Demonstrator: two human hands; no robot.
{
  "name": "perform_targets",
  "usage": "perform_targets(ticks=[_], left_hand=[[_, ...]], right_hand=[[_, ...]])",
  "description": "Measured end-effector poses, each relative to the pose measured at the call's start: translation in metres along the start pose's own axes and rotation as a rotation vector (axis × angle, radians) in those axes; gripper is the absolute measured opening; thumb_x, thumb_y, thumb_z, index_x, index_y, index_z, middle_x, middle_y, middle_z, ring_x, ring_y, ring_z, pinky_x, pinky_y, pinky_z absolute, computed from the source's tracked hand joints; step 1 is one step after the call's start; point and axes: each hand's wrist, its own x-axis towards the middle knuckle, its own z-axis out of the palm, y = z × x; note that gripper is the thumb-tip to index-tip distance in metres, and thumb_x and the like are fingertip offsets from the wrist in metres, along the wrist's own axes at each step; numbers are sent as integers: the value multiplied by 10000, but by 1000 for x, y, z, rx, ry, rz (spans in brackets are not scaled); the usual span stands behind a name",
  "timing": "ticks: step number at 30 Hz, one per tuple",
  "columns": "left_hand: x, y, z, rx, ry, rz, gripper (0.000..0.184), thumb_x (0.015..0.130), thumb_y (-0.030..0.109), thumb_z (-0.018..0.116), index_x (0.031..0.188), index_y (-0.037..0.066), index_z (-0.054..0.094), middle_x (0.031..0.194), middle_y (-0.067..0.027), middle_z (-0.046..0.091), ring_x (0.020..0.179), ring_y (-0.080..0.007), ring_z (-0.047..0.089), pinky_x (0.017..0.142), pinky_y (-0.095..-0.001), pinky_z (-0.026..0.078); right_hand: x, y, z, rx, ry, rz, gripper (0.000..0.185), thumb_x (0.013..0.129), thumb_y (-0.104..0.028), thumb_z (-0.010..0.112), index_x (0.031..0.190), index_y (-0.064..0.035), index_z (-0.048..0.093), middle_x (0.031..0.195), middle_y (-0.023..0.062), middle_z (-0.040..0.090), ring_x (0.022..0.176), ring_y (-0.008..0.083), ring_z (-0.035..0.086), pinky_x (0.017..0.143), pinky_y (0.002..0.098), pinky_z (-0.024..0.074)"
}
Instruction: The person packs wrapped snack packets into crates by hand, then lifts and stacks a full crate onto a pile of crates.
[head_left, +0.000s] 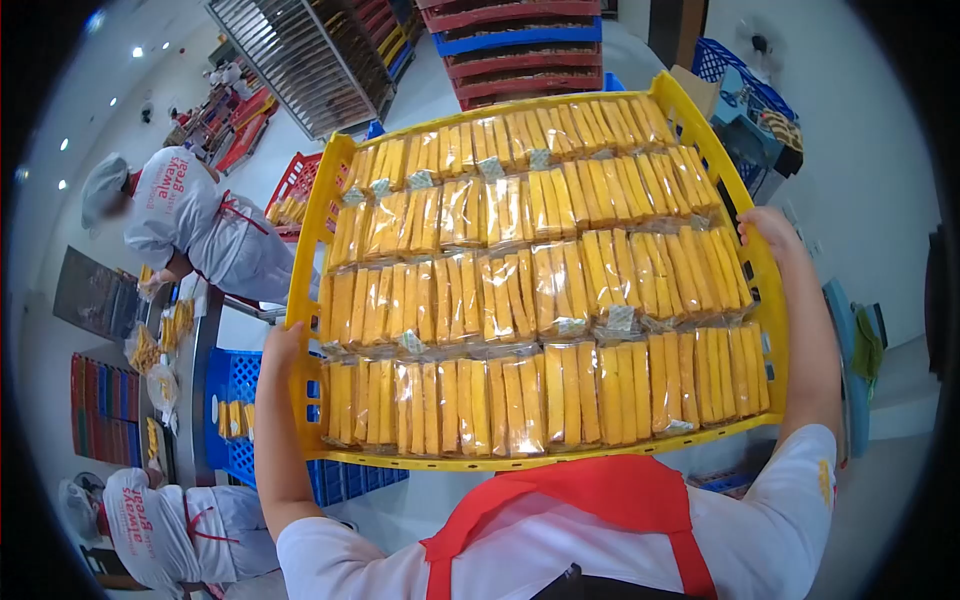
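A yellow plastic crate (pixel 430 463) spans the space before my chest, carried between both hands. Inside stand several rows of clear plastic packs (pixel 510 300) filled with yellow stick-shaped food, some showing small patterned packets. My left hand (pixel 285 348) is closed on the crate's left side wall, its fingertips hidden by the wall. On the opposite side, my right hand (pixel 772 235) grips the right wall near a cut-out, fingers curled over the edge.
Stacked red and blue trays (pixel 515 50) rise beyond the crate, beside a metal rack (pixel 300 60). At left, two people in white (pixel 185 190) work along a table (pixel 200 330) with packs. A blue crate (pixel 232 370) stands nearby; a blue basket (pixel 735 70) is at upper right.
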Motion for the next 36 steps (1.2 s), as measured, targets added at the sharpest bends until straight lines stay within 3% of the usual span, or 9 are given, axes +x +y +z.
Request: perform_targets(ticks=[8,10,16,25,32,35,36], left_hand=[[-15,6,-5,-22,-10,6,301,798,234,485,887,-41,570,686,-77,569,596,-145,505,533,-306,399],[-22,18,-7,176,-36,45,284,800,216,473,901,-35,561,690,-73,563,596,-139,499,531,-299,396],[-20,16,-6,88,-53,29,254,801,188,466,921,-17,557,728,-59,560,633,-123,500,552,-274,398],[4,-16,-7,-93,-66,40,249,801,187,475,904,-22,563,725,-69,568,638,-144,520,558,-291,407],[-15,6,-8,77,-46,68,291,781,222,482,891,-33,570,686,-111,578,600,-192,545,545,-329,418],[-5,4,-6,166,-12,58,306,767,234,487,887,-34,572,667,-111,573,591,-192,546,533,-333,418],[-1,1,-6,167,-7,53,312,761,239,489,881,-36,574,661,-113,571,584,-194,545,526,-335,417]], right_hand=[[-8,-1,1,39,-64,-29,105,754,-100,477,711,-6,494,616,64,483,512,155,458,494,292,385],[-1,5,-4,6,-96,-101,127,754,-100,474,676,-3,502,597,72,492,509,161,468,496,301,388],[1,4,-2,-112,-33,-62,139,757,-95,465,686,22,494,625,85,505,523,160,474,503,297,379],[-3,1,2,-39,25,-18,155,746,-123,478,698,19,518,625,96,511,503,176,475,506,319,371],[4,4,-1,-84,24,-30,180,745,-130,476,658,20,525,587,100,514,500,182,477,510,339,372],[-1,-1,1,-149,24,0,119,745,-99,468,723,11,507,616,81,509,491,169,476,500,318,378],[-3,-2,3,-164,47,-11,166,740,-119,472,651,14,515,575,98,505,483,186,471,508,335,376]])
